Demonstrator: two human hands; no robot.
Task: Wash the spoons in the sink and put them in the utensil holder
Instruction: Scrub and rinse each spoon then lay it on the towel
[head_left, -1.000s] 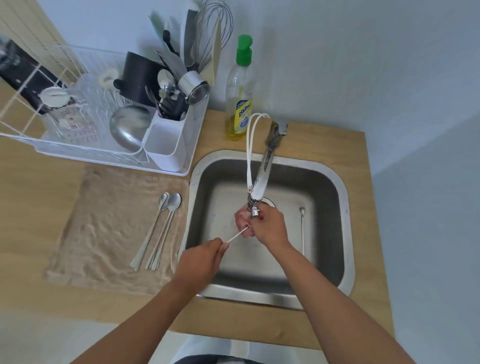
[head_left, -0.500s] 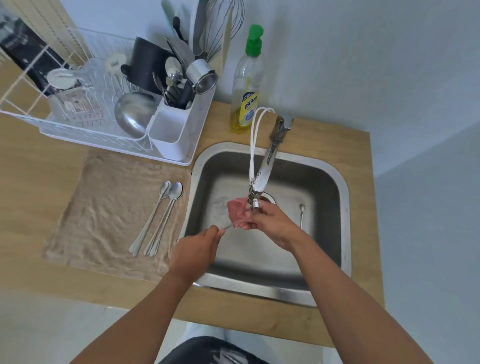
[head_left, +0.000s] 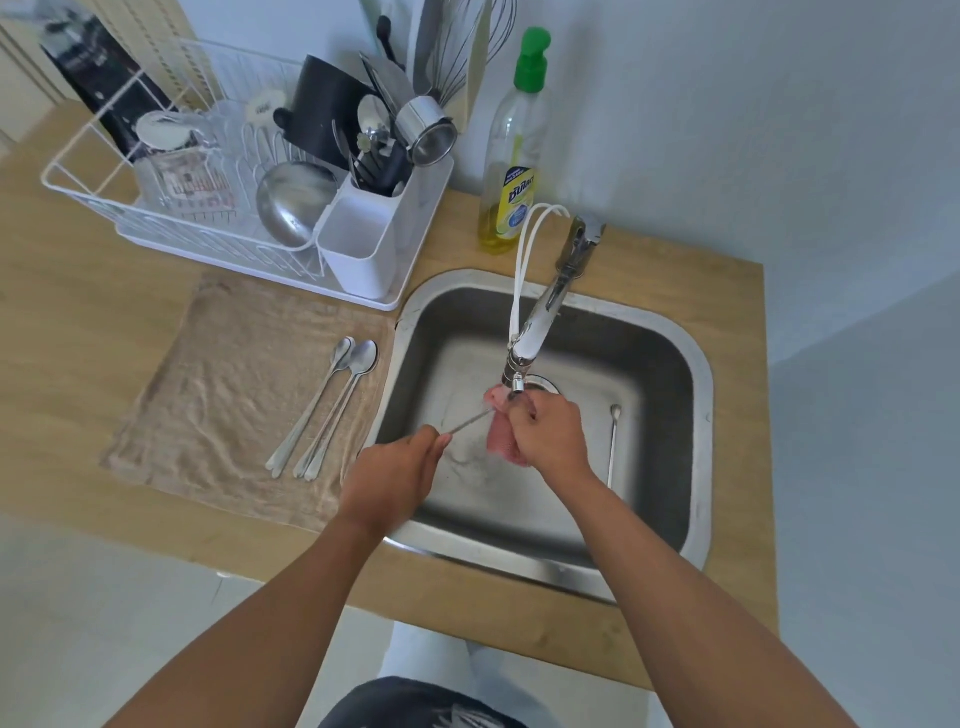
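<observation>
Over the steel sink (head_left: 696, 395), my left hand (head_left: 395, 475) grips the handle of a thin spoon (head_left: 470, 420). The spoon's bowl end is hidden inside a pink sponge cloth (head_left: 501, 439), which my right hand (head_left: 545, 431) holds wrapped around it, just below the tap nozzle (head_left: 517, 382). Another spoon (head_left: 614, 441) lies on the sink floor at the right. Three long spoons (head_left: 332, 405) lie side by side on the beige towel (head_left: 228, 395) left of the sink. The white utensil holder (head_left: 363, 234) stands at the dish rack's right end.
A white wire dish rack (head_left: 156, 208) holds a ladle, a jar and a black pan. A dish soap bottle (head_left: 514, 156) with a green cap stands behind the sink. The wooden counter (head_left: 737, 322) ends close to the sink's right and front sides.
The pink cloth has come into sight around the spoon's bowl end. My hands have stayed under the tap, with the left hand drawn slightly closer to the right.
</observation>
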